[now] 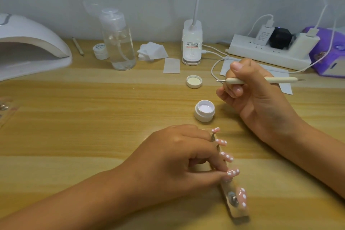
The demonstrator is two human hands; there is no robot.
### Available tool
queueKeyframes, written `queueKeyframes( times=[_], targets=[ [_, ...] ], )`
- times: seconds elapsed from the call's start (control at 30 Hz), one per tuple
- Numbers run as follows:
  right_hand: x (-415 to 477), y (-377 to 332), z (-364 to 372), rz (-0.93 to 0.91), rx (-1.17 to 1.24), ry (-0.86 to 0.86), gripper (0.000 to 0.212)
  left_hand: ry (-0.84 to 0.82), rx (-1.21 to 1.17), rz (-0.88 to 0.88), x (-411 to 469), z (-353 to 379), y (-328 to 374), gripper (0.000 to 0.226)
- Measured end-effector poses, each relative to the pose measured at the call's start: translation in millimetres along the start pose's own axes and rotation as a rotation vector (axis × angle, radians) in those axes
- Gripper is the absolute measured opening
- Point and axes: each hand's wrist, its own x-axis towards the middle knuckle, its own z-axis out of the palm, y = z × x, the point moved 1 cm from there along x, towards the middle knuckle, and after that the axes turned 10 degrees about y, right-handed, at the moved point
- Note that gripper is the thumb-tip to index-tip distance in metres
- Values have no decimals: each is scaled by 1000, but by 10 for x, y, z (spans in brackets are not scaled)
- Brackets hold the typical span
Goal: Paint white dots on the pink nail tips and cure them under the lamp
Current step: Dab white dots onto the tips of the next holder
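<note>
– Near edge of the tabletop [93, 117], right of centre: what has the left hand [179, 157] got?
– Fingers curled onto the clear holder strip [240, 213], pinching it about mid-length. Strip runs near-to-far. Five pink nail tips [226, 156] stand along it on small pegs, and each shows white dots.
– Right hand [255, 97]?
– Farther back, to the right. Thumb and curled fingers grip the dotting tool [276, 80]. Tool nearly level, metal point toward the left, touching nothing. Cannot tell whether the point carries gel.
– Gel?
– Open white jar [204, 110] between the two hands, just left of the right hand, white contents visible. Loose lid [194, 81] lies upturned farther back.
– Curing lamp [31, 46]?
– Far left, opening facing near, well apart from the nail tips.
– Back row, left to right?
– Wooden stick [78, 46], small closed jar [100, 50], clear pump bottle [119, 43], white wipes [152, 51], desk lamp base [192, 43], power strip [267, 52], purple tissue pack [328, 52].
</note>
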Motion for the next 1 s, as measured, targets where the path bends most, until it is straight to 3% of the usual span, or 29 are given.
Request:
queueKeyframes(
  times=[0.17, 0.37, 0.8, 1.0],
  targets=[
    [-10, 4, -9, -41, -57, -3, 28, -40, 24, 25, -33, -42, -6, 9],
    [-18, 7, -6, -104, -139, 19, 16, -94, 193, 252, -77, -8, 75, 10],
    [-95, -102, -10, -565, -615, -91, 14, -157, 374, 322, -90, 68, 88, 16],
    [-78, 27, -11, -680, -860, -191, 18, -134, 430, 418, -84, 47, 53, 40]
  ],
)
